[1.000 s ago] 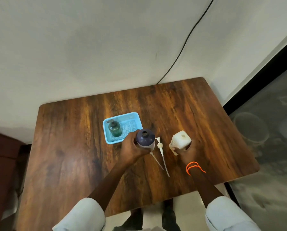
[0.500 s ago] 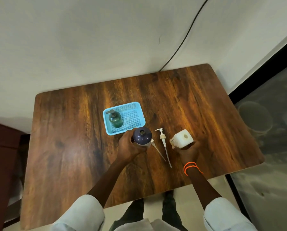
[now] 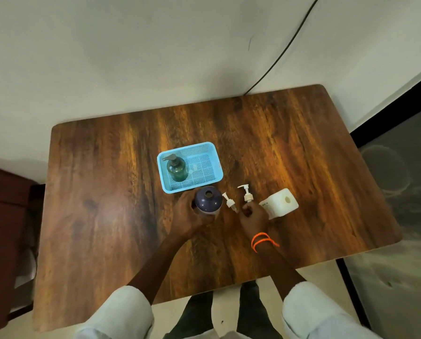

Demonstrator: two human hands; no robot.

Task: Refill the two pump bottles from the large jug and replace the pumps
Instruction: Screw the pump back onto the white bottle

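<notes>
My left hand [image 3: 188, 216] grips a dark purple bottle [image 3: 208, 200] that stands upright with its neck open, just in front of the blue basket [image 3: 214, 157]. Two white pumps lie on the table to its right: the left pump [image 3: 229, 203] and the right pump [image 3: 246, 192]. My right hand [image 3: 253, 216] has its fingers curled on the tube just below the right pump's collar, and it hides both tubes. The white jug [image 3: 280, 204] stands free to the right, its top hole open. A green bottle [image 3: 177, 168] with its pump fitted stands in the basket.
The wooden table [image 3: 106, 204] stands against a pale wall. A black cable [image 3: 277, 55] runs down the wall to the table's back edge. A dark cabinet [image 3: 6, 192] is at the left, and grey floor with a bucket lies at the right.
My right hand has let go of the white jug and moved left onto the pumps. My left hand still holds the purple bottle. The view has pulled back from the table.
</notes>
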